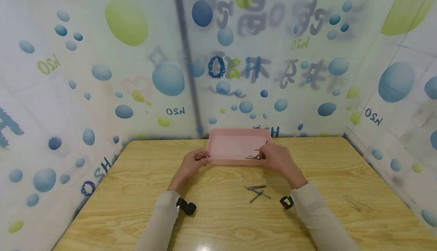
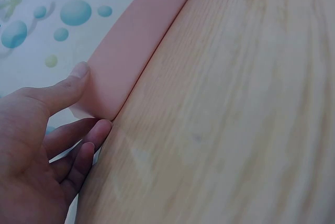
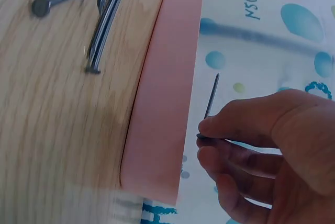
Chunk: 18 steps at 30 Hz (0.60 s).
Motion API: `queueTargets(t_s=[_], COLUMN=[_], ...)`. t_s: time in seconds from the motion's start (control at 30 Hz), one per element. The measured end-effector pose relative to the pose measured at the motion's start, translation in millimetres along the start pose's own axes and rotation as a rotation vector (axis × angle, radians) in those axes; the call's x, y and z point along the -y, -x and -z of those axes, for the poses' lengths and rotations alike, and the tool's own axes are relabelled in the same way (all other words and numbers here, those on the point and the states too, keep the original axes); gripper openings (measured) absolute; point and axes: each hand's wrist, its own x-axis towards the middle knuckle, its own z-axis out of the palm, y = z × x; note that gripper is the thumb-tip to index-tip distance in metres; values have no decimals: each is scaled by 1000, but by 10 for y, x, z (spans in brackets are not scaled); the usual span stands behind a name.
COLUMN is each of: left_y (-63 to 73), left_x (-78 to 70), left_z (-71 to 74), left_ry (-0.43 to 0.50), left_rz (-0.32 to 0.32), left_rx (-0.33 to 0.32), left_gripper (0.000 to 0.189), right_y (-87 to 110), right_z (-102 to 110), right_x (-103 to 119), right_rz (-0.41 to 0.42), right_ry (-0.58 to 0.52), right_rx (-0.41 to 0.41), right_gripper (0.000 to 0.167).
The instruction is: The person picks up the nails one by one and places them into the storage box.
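Note:
A shallow pink tray (image 1: 225, 146) lies near the table's far edge, with several nails (image 1: 252, 157) in its right part. My left hand (image 1: 194, 162) holds the tray's near left corner; in the left wrist view the thumb rests on the tray wall (image 2: 131, 41) and the fingers curl at the corner. Over the tray's right side is my right hand (image 1: 278, 158). The right wrist view shows it pinching a single nail (image 3: 212, 97) near its head, point away from the fingers. Several other nails (image 1: 257, 192) lie in a loose pile on the table in front of the tray.
The wooden table (image 1: 136, 205) has a light grain. Behind and beside it hangs a white curtain (image 1: 143, 65) with blue and green bubble prints. Each wrist wears a black strap with a small device (image 1: 286, 202).

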Motion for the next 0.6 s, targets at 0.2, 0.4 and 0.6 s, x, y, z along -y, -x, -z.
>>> queueTargets(t_s=[0.2,0.4,0.6], left_y=[15,16,6], left_x=[-24,-19,-15], left_z=[0,0,-5], left_ry=[2,-1,-6], left_rz=[7,9,8], left_rx=[-6,-6,-7], left_gripper=[12,12,13], right_y=[-11,-11,-11], right_z=[3,-28,-55], right_x=[-124,-202,-225], right_rz=[-48,-74,-88], right_ry=[4,1,-12], right_rx=[1,-21,-39], right_gripper=[8,13,19])
